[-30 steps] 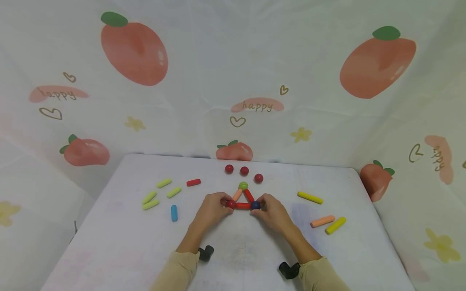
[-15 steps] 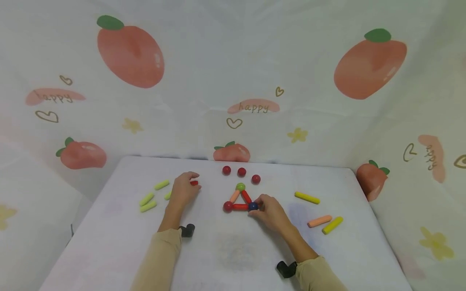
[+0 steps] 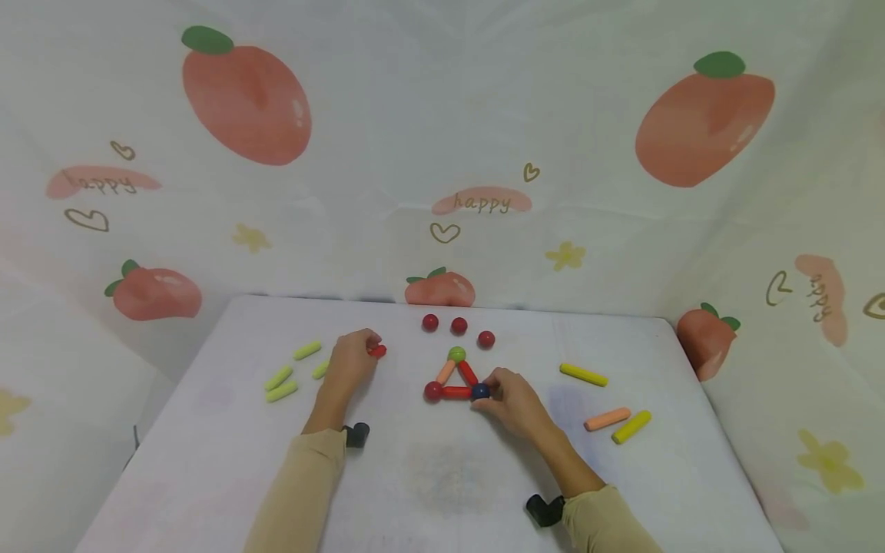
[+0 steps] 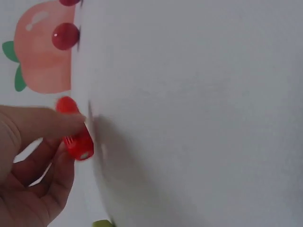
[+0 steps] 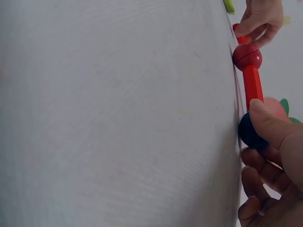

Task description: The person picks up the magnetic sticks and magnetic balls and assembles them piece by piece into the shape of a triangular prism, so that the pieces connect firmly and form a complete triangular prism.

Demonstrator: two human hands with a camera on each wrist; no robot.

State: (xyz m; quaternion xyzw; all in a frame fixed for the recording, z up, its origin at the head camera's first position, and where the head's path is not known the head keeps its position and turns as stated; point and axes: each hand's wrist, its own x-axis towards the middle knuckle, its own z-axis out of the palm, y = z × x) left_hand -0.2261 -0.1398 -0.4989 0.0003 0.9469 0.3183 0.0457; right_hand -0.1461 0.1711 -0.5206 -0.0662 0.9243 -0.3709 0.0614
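Note:
My left hand pinches a short red rod between thumb and fingers, left of a triangle made of rods and balls. In the left wrist view this red rod is tilted, with a pale spot on its end. At the triangle's right corner, my right hand holds the dark blue ball between thumb and fingers. A red ball forms the left corner and a green ball the far one. Two red rods and a peach rod join them.
Three loose red balls lie beyond the triangle. Light green rods lie at the left, one partly behind the left hand. Yellow rods and a peach rod lie at the right. A printed cloth hangs behind the table.
My left hand has let go of the triangle's red ball, moved left and picked up the loose red rod. The right hand stays at the blue ball. The blue rod is now hidden.

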